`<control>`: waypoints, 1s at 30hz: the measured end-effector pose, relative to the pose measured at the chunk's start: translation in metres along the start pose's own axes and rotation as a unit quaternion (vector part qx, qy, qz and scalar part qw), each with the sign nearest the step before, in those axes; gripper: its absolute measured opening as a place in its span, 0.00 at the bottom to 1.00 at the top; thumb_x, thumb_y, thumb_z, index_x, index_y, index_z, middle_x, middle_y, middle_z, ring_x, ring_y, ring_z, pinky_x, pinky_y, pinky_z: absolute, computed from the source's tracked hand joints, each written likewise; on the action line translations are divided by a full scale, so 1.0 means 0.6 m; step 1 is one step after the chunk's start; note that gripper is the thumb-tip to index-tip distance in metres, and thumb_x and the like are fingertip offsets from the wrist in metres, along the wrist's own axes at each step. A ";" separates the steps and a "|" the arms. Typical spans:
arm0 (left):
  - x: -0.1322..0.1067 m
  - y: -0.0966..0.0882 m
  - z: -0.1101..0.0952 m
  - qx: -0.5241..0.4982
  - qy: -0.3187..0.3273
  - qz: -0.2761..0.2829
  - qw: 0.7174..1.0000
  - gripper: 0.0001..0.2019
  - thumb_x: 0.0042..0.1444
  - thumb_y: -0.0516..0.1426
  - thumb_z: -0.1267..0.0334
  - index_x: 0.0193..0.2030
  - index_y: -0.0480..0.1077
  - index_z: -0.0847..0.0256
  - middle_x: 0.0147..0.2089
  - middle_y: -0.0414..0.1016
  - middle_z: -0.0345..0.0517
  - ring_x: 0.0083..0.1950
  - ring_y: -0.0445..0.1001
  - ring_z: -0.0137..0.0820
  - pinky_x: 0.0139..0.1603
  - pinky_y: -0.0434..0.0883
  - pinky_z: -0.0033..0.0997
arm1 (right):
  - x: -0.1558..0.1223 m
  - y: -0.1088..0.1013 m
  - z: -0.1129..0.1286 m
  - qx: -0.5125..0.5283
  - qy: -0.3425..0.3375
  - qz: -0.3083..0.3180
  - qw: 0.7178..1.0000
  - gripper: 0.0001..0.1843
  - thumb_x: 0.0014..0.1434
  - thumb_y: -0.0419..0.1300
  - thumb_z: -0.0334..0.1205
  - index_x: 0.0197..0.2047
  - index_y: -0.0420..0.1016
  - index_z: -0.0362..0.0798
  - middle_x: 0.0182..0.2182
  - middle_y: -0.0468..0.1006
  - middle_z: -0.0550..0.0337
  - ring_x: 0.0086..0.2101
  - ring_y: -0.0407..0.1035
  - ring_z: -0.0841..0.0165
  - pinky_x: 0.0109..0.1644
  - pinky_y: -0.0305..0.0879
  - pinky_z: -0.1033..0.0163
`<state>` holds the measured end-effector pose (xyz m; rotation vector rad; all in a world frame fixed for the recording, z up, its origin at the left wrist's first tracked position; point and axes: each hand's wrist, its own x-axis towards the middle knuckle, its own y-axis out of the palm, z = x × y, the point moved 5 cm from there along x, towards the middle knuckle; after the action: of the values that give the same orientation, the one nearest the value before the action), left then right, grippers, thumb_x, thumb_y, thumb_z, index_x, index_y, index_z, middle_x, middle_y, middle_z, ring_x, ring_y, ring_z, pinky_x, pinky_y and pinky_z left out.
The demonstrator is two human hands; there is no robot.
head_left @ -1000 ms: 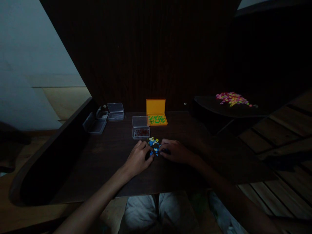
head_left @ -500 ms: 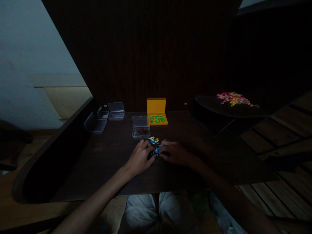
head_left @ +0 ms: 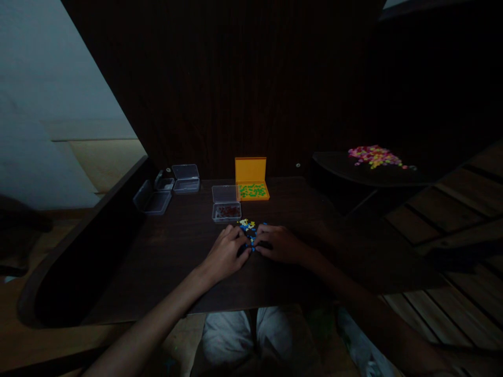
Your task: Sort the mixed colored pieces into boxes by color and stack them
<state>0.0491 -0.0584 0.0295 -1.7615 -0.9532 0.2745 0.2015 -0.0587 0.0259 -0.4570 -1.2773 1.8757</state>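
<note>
A loose pile of small blue and pale yellow pieces (head_left: pixel 248 225) lies on the dark tabletop between my hands. My left hand (head_left: pixel 227 250) rests at the pile's left side, fingers bent, with thumb and index apart and nothing visible between them. From the right, my right hand (head_left: pixel 281 244) reaches into the pile, its thumb and index tips close together; whatever they pinch is too small to make out. Just beyond is an open clear plastic box (head_left: pixel 227 220) of dark reddish pieces. Behind it an orange box (head_left: pixel 251 169) stands open, with green pieces inside.
Several open clear boxes (head_left: pixel 186 185) stand at the back left of the tabletop (head_left: pixel 165 267). A raised side panel (head_left: pixel 78 246) borders the left. On a curved shelf (head_left: pixel 334 162) at right lies a heap of pink and yellow pieces (head_left: pixel 375 156). A dark panel rises behind.
My right hand has shifted slightly left, closer to the left hand, among the blue and yellow pieces. The left hand stays nearly in place. The whole view has shifted a little.
</note>
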 end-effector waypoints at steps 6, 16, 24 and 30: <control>-0.001 0.002 -0.001 0.016 0.021 0.014 1.000 0.07 0.62 0.55 0.63 0.41 0.74 0.60 0.43 0.71 0.50 0.47 0.67 0.39 0.54 0.67 0.44 | 0.000 -0.003 0.002 -0.003 0.000 0.012 1.000 0.04 0.60 0.60 0.35 0.38 0.77 0.48 0.38 0.76 0.56 0.38 0.72 0.66 0.42 0.64 0.63; 0.006 -0.001 -0.002 0.011 0.034 0.035 0.999 0.05 0.60 0.56 0.64 0.39 0.72 0.60 0.42 0.70 0.50 0.47 0.67 0.39 0.54 0.67 0.42 | 0.005 -0.007 0.003 0.001 -0.002 0.034 0.999 0.05 0.59 0.61 0.35 0.40 0.76 0.48 0.40 0.77 0.56 0.40 0.72 0.65 0.44 0.64 0.62; 0.002 -0.005 0.004 0.001 0.042 0.036 0.998 0.05 0.60 0.56 0.63 0.40 0.73 0.60 0.44 0.71 0.50 0.48 0.67 0.39 0.55 0.66 0.42 | 0.009 -0.007 0.007 -0.009 -0.002 0.055 0.998 0.07 0.59 0.61 0.35 0.42 0.77 0.48 0.42 0.77 0.55 0.41 0.73 0.64 0.44 0.64 0.61; 0.002 -0.004 0.003 -0.008 0.054 0.032 0.998 0.06 0.60 0.56 0.65 0.42 0.73 0.61 0.44 0.70 0.50 0.48 0.66 0.38 0.52 0.68 0.40 | 0.011 -0.010 0.016 -0.040 -0.003 0.087 0.995 0.07 0.61 0.60 0.35 0.43 0.77 0.49 0.44 0.77 0.56 0.43 0.73 0.63 0.45 0.64 0.60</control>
<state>0.0474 -0.0559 0.0312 -1.8058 -0.8249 0.2116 0.1937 -0.0584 0.0362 -0.6228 -1.3578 1.9746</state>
